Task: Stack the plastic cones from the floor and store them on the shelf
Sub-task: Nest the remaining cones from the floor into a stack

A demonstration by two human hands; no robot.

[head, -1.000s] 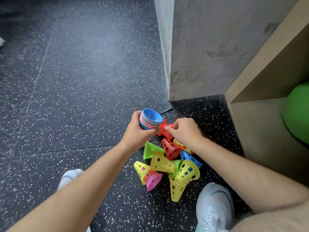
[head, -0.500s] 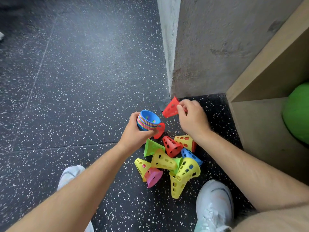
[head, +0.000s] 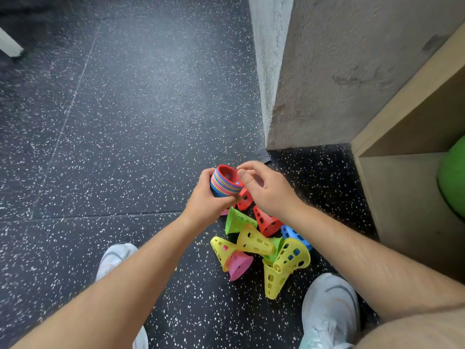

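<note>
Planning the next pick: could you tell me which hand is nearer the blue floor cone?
Right. The right hand is just above-left of the blue cone; the left hand grips the stack farther left.

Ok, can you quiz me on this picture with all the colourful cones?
1. Pick one: the left hand holds a stack of cones. What colour is the cone at its top? A blue, B red, C pink.
2. True or false: the pink cone on the floor stands upright on its wide end.
3. Fill the gap: the green ball sits inside the wooden ____.

Key: 1 B. 2 false, it lies on its side. 3 shelf.
</note>
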